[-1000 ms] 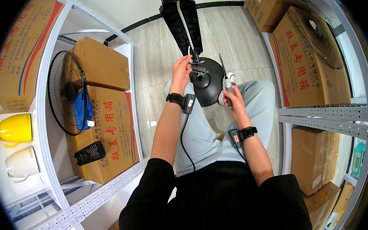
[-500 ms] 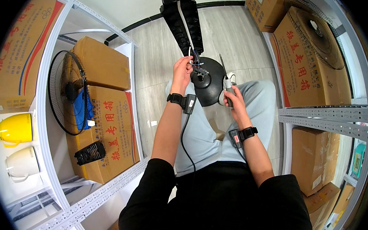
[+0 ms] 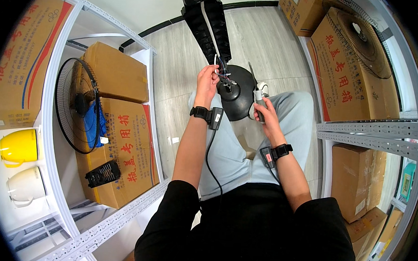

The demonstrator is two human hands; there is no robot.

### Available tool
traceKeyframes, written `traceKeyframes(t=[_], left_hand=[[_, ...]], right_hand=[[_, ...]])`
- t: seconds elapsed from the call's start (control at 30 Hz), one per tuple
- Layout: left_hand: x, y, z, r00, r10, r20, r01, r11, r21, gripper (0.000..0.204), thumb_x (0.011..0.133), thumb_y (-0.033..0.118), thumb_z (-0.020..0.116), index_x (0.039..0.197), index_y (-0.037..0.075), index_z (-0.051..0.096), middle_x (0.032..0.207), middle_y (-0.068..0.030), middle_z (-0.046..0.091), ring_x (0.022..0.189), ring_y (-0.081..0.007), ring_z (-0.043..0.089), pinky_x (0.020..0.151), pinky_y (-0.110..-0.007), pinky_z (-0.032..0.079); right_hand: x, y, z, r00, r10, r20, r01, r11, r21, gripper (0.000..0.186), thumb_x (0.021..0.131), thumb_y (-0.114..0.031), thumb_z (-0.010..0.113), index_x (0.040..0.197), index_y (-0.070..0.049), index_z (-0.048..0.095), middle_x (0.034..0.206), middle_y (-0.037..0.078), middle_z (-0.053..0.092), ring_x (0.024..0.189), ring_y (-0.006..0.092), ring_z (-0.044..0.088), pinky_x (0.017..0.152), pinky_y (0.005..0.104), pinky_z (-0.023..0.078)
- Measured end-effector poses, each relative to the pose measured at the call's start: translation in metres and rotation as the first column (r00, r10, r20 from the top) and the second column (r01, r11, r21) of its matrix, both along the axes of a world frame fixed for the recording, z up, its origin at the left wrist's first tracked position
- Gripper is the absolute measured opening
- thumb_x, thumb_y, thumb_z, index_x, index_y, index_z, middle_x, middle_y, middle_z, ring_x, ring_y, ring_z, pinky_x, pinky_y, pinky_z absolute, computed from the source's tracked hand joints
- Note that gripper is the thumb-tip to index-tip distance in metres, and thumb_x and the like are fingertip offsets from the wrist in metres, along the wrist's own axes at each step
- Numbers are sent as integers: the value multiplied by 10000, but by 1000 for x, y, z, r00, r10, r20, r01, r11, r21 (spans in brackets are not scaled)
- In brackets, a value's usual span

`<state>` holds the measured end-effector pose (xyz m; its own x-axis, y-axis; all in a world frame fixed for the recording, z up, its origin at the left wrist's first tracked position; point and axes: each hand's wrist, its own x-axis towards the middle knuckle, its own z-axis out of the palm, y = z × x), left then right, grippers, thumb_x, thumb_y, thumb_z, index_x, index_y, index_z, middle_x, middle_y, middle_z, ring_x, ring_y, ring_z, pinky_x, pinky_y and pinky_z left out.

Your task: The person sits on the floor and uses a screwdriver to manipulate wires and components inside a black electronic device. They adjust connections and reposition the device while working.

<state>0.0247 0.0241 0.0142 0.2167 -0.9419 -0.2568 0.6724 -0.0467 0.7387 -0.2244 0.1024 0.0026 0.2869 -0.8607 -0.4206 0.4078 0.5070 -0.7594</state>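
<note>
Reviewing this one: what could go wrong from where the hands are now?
The thin wires that the left hand pinches might pull loose if tugged. The pointed tool in the right hand could jab those wires if swung across. The dark cable from the left wrist device, trailing over the lap, may snag.

Likely a storeroom, white metal shelving [image 3: 370,127], stacked cardboard boxes [image 3: 350,180], shelved fan guard [image 3: 80,104], plank-look floor [image 3: 279,49]

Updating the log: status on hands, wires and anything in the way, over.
Left hand at the thin wires, exact grip unclear. Right hand holding grey-handled tool, tip apart from wires. Nothing seen blocking either hand.
</note>
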Motion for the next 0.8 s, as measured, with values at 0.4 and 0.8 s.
traceKeyframes(t=[0.4,0.8], left_hand=[[-1,1,-1,1000,7,3,-7,1000,-5,86,878,56,593,894,-24,619,755,-47,566,531,-66,413,458,-214,292],[-2,4,0,1000,27,5,-27,1000,-13,73,874,48,583,857,-14,618,741,-36,552,514,-53,401,447,-206,282]], right_hand=[[0,1,1,1000,-5,-21,5,1000,14,299,869,-150,674,1117,-93,518,738,-8,570,638,79,547,546,235,397],[-1,0,-1,1000,6,-5,-6,1000,8,305,872,-133,667,1123,-82,500,738,1,570,638,83,546,540,239,388]])
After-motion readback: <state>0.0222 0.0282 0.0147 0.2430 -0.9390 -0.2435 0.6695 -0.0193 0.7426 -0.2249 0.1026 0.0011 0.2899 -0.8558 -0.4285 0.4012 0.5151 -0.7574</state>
